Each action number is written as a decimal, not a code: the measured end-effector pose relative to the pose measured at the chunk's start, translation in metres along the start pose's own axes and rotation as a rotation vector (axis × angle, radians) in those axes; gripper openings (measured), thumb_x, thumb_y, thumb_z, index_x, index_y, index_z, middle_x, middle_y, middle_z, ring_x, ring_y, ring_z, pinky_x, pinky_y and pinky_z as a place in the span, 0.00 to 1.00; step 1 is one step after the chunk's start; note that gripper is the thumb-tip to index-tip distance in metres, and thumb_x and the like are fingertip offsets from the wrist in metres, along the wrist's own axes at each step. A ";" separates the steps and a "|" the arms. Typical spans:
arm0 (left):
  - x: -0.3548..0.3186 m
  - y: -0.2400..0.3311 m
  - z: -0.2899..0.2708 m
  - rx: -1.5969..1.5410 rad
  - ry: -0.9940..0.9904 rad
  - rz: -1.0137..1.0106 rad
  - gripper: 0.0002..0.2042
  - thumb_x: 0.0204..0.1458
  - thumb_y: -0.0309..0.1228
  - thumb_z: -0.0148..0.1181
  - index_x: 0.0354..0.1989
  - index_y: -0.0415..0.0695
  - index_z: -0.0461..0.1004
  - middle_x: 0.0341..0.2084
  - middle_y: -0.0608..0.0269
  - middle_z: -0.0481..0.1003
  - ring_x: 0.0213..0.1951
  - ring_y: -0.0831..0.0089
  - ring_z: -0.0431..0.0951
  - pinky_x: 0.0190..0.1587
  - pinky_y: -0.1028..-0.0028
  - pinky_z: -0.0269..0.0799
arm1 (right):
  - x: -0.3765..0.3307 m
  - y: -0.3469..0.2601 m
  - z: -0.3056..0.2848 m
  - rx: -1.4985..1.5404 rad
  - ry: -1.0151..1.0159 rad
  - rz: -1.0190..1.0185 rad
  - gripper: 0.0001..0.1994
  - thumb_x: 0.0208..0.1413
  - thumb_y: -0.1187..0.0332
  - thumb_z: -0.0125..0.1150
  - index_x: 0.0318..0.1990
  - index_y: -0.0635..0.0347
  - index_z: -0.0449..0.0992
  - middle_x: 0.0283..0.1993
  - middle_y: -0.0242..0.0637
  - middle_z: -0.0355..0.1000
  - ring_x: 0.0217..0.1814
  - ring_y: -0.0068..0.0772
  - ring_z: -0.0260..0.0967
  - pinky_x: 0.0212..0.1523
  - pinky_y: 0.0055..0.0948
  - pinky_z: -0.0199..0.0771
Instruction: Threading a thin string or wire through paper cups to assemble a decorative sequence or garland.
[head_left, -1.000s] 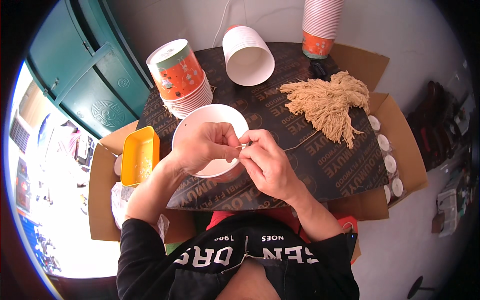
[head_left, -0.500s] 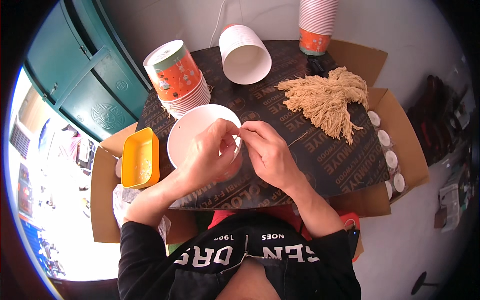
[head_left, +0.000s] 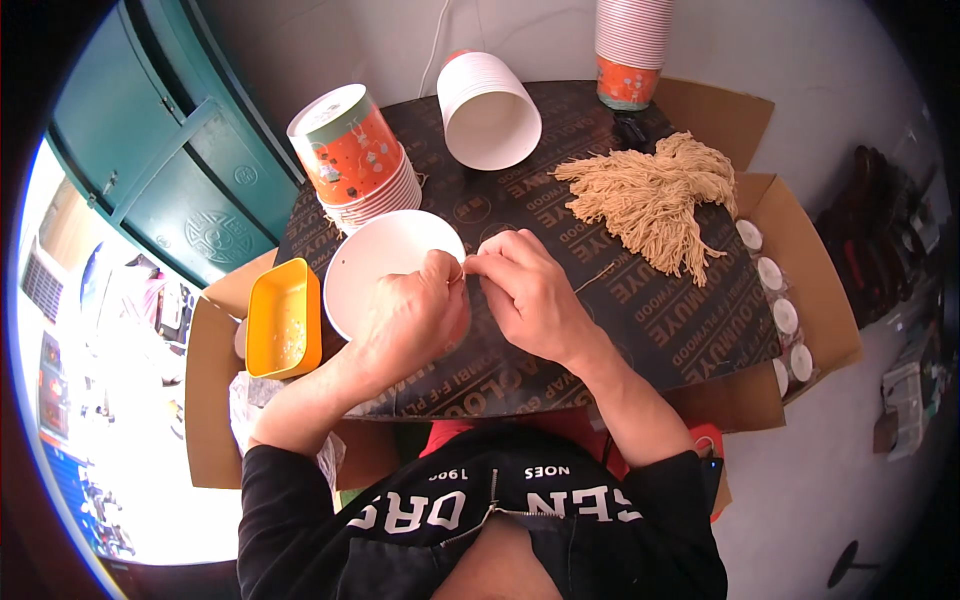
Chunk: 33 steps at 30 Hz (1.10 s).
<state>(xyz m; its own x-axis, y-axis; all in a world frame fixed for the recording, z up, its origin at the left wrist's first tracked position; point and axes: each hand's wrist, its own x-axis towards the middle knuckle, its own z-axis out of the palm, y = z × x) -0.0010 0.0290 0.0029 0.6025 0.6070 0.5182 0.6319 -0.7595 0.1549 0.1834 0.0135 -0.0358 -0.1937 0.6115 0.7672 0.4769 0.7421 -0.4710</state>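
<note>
A white-lined paper tub (head_left: 375,245) with an orange outside stands tilted before me, open side up, with a small dark hole near its left rim. My left hand (head_left: 412,312) is closed at its right rim, thumb and forefinger pinching a thin cord (head_left: 459,276). Beside it, just off the rim, my right hand (head_left: 535,300) is closed too, its fingertips pinching the same cord close to the left thumb. The cord's path behind the fingers is hidden. A short strand (head_left: 597,277) lies on the table right of my right hand.
Upside-down stacked tubs (head_left: 355,150) stand back left, nested tubs (head_left: 490,125) lie at the back, and a tall stack (head_left: 630,60) rises back right. A bundle of tan cords (head_left: 660,190) lies right. A yellow bin (head_left: 309,330) and cardboard boxes (head_left: 815,260) flank the dark table (head_left: 670,330).
The left hand has turned and closed more, moving slightly left with the tub. My right hand has shifted slightly left, still pinching the cord.
</note>
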 end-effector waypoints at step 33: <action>0.003 -0.005 0.000 -0.062 0.000 0.160 0.08 0.55 0.27 0.61 0.37 0.42 0.66 0.12 0.56 0.71 0.16 0.54 0.77 0.19 0.62 0.73 | -0.003 -0.001 0.000 0.664 -0.180 0.470 0.07 0.61 0.77 0.51 0.42 0.68 0.75 0.30 0.33 0.74 0.35 0.19 0.68 0.39 0.24 0.70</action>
<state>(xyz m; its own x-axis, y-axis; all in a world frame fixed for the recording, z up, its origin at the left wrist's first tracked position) -0.0025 0.0349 0.0036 0.6932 0.4773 0.5401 0.4966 -0.8594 0.1221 0.1837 0.0108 -0.0380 -0.2617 0.8905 0.3721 -0.0518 0.3721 -0.9268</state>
